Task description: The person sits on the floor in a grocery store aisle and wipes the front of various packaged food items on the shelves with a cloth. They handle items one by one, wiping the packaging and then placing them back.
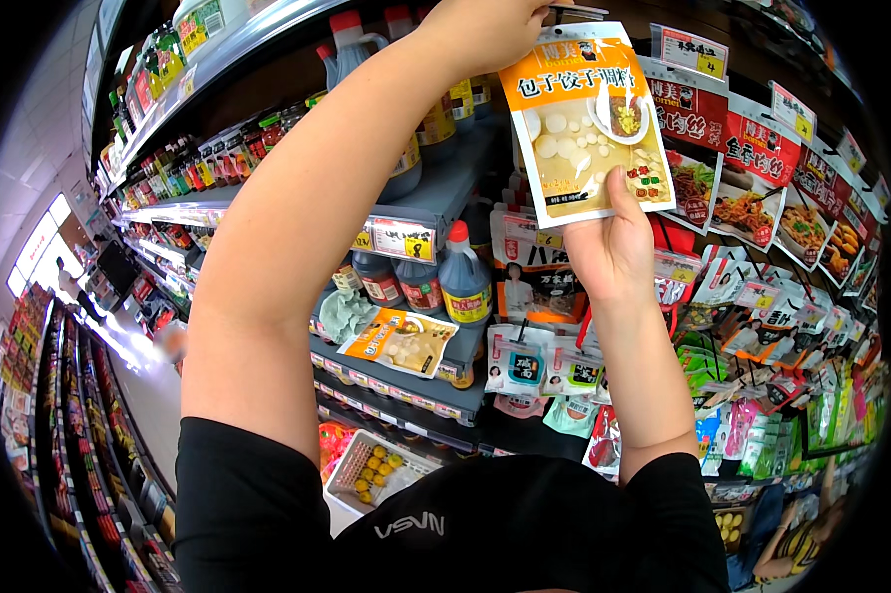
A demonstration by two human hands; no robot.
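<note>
My right hand (608, 248) grips the lower edge of an orange and white seasoning packet (586, 159), its thumb pressed on the printed front. The packet is upright, before a display of hanging packets. My left arm reaches across to the top edge of the view. There my left hand (490, 33) is at the packet's upper corner, beside a metal display hook (582, 12). Its fingers are partly hidden and cut off, so its grip is unclear. A similar orange packet (401, 342) lies on the shelf below, touching a crumpled grey-green cloth (348, 314).
Red-capped sauce bottles (464, 278) stand on the shelf behind that packet. Red seasoning packets (757, 170) hang at right under price tags. Below is a white basket (342, 474) with yellow round items. A person (71, 285) stands down the aisle; another (794, 545) is at lower right.
</note>
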